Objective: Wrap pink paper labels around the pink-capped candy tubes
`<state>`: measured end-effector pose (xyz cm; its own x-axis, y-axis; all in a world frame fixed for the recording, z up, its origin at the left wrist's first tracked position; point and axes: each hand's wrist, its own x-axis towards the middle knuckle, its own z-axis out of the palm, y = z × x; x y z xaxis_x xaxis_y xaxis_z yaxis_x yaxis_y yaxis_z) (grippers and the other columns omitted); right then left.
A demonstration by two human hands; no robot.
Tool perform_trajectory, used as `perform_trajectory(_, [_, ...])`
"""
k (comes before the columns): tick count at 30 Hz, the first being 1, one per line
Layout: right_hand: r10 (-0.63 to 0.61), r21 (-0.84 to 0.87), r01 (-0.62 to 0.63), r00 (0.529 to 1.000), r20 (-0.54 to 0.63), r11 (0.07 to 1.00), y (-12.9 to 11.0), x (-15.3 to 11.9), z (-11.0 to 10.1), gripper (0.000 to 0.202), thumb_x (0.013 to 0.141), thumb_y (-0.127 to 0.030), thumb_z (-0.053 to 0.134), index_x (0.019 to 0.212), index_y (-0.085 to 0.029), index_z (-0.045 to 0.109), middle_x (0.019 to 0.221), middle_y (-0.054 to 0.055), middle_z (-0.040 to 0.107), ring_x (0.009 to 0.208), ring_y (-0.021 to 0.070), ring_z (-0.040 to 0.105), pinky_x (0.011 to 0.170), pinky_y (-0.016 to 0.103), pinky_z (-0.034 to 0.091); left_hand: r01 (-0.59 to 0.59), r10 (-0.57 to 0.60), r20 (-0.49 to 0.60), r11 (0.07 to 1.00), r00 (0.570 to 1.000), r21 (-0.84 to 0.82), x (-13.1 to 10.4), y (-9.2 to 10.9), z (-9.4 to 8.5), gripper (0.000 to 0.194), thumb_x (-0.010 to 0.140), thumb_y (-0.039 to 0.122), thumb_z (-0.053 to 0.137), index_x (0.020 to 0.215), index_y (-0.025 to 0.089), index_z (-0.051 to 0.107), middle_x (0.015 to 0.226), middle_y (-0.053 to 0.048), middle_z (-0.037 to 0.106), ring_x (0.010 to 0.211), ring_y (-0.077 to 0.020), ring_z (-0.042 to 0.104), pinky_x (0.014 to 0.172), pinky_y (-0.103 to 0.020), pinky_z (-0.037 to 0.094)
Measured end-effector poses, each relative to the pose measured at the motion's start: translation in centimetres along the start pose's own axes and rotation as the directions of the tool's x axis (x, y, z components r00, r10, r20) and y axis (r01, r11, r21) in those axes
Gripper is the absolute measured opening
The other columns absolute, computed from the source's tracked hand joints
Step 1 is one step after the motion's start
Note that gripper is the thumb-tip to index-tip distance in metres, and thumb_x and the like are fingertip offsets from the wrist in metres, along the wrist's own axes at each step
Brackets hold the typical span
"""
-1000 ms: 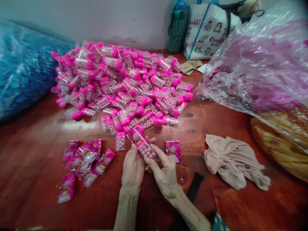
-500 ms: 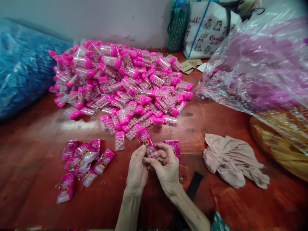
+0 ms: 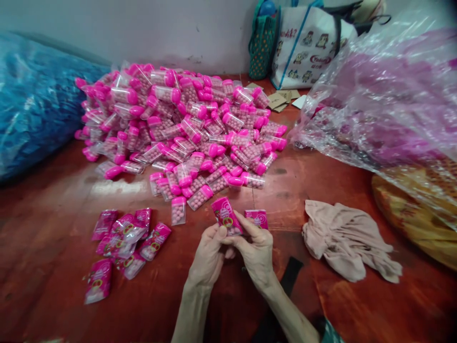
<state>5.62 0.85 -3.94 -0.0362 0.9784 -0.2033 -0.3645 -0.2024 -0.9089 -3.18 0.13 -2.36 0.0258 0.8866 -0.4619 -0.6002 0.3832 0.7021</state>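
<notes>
Here, heaped on the red tabletop (image 3: pixel 64 200): clear pink-capped vials (image 3: pixel 178 124) filled with pink beads. Nearer, pinched upright between fingers of left hand (image 3: pixel 209 255) and right hand (image 3: pixel 257 247): one pink-wrapped vial (image 3: pixel 225 216).

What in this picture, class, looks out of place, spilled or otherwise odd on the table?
One small dark bead lies loose on the red table by the right hand, apart from the heap of pink-capped containers. A crumpled beige cloth lies to the right. Both hands hold one labelled container.
</notes>
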Motion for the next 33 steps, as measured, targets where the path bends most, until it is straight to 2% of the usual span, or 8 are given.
perform_trajectory(12, [0.053, -0.03, -0.052, 0.997, 0.06, 0.998, -0.2, 0.0, 0.2, 0.043, 0.066, -0.021, 0.069, 0.109, -0.021, 0.063, 0.047, -0.007, 0.057, 0.033, 0.0079, 0.05, 0.034, 0.019, 0.045, -0.081, 0.083, -0.091, 0.996, 0.992, 0.026, -0.2, 0.0, 0.5, 0.023, 0.07, 0.035, 0.064, 0.067, 0.013, 0.059, 0.047, 0.004, 0.05, 0.037, -0.0047, 0.04, 0.038, -0.017, 0.033])
perform_trajectory(16, [-0.159, -0.201, 0.187, 0.977, 0.144, 0.962, 0.2, 0.0, 0.0, 0.042, 0.071, -0.021, 0.066, 0.113, -0.019, 0.059, 0.055, -0.005, 0.059, 0.04, 0.0082, 0.052, 0.043, 0.021, 0.048, -0.274, 0.283, -0.262, 0.959, 0.923, 0.07, -0.7, 2.0, -1.2, 0.018, 0.072, 0.03, 0.063, 0.077, 0.012, 0.063, 0.073, -0.005, 0.066, 0.062, -0.013, 0.059, 0.056, -0.023, 0.047])
perform_trajectory(19, [-0.364, -0.425, 0.412, 0.911, 0.193, 0.806, -0.3, -0.2, -0.5, 0.032, 0.078, -0.021, 0.06, 0.109, -0.017, 0.061, 0.058, -0.003, 0.061, 0.044, 0.009, 0.055, 0.049, 0.021, 0.049, -0.362, 0.363, -0.353, 0.929, 0.862, 0.072, -1.2, 4.4, -3.9, 0.031, 0.077, 0.041, 0.054, 0.083, 0.012, 0.064, 0.086, -0.01, 0.068, 0.078, -0.0191, 0.063, 0.068, -0.03, 0.05])
perform_trajectory(22, [-0.469, -0.622, 0.46, 0.868, 0.165, 0.633, -1.8, -0.9, -2.6, 0.028, 0.083, -0.019, 0.052, 0.11, -0.018, 0.06, 0.072, 0.002, 0.067, 0.055, 0.0113, 0.061, 0.057, 0.022, 0.051, -0.393, 0.404, -0.407, 0.913, 0.82, 0.114, -1.7, 6.4, -6.4, 0.038, 0.077, 0.045, 0.052, 0.093, 0.013, 0.062, 0.09, -0.011, 0.068, 0.082, -0.0197, 0.063, 0.068, -0.029, 0.051])
perform_trajectory(26, [-0.68, -0.92, 0.288, 0.732, 0.033, 0.265, -3.8, -2.8, -8.7, 0.026, 0.082, -0.022, 0.054, 0.106, -0.016, 0.061, 0.091, 0.009, 0.066, 0.081, 0.0199, 0.06, 0.078, 0.034, 0.047, -0.345, 0.375, -0.386, 0.927, 0.843, 0.146, -2.2, 6.6, -7.1, 0.035, 0.074, 0.038, 0.058, 0.093, 0.01, 0.062, 0.085, -0.012, 0.069, 0.074, -0.0175, 0.063, 0.063, -0.026, 0.05])
perform_trajectory(28, [-0.702, -0.989, 0.139, 0.709, 0.062, 0.052, -4.0, -3.7, -12.0, 0.03, 0.083, -0.03, 0.052, 0.105, -0.013, 0.062, 0.096, 0.014, 0.063, 0.091, 0.0268, 0.055, 0.083, 0.043, 0.042, -0.356, 0.415, -0.369, 0.909, 0.832, 0.218, -2.3, 6.0, -6.7, 0.029, 0.072, 0.031, 0.061, 0.093, 0.011, 0.061, 0.081, -0.01, 0.069, 0.07, -0.0167, 0.063, 0.062, -0.026, 0.049])
perform_trajectory(31, [-0.674, -0.988, 0.107, 0.722, 0.155, -0.112, -3.1, -4.2, -15.0, 0.034, 0.087, -0.031, 0.043, 0.105, -0.01, 0.062, 0.101, 0.017, 0.06, 0.092, 0.0278, 0.051, 0.083, 0.044, 0.04, -0.408, 0.601, -0.338, 0.769, 0.724, 0.492, -1.6, 5.9, -6.4, 0.026, 0.073, 0.029, 0.059, 0.095, 0.014, 0.061, 0.082, -0.007, 0.068, 0.073, -0.0184, 0.063, 0.067, -0.03, 0.049])
perform_trajectory(33, [-0.681, -0.983, 0.084, 0.712, 0.174, -0.163, -2.2, -4.0, -15.4, 0.031, 0.086, -0.028, 0.045, 0.106, -0.012, 0.062, 0.101, 0.015, 0.06, 0.091, 0.0266, 0.05, 0.084, 0.043, 0.039, -0.358, 0.775, -0.222, 0.5, 0.592, 0.789, -0.6, 6.7, -6.8, 0.026, 0.077, 0.03, 0.053, 0.097, 0.015, 0.061, 0.091, -0.008, 0.066, 0.082, -0.021, 0.061, 0.077, -0.036, 0.047])
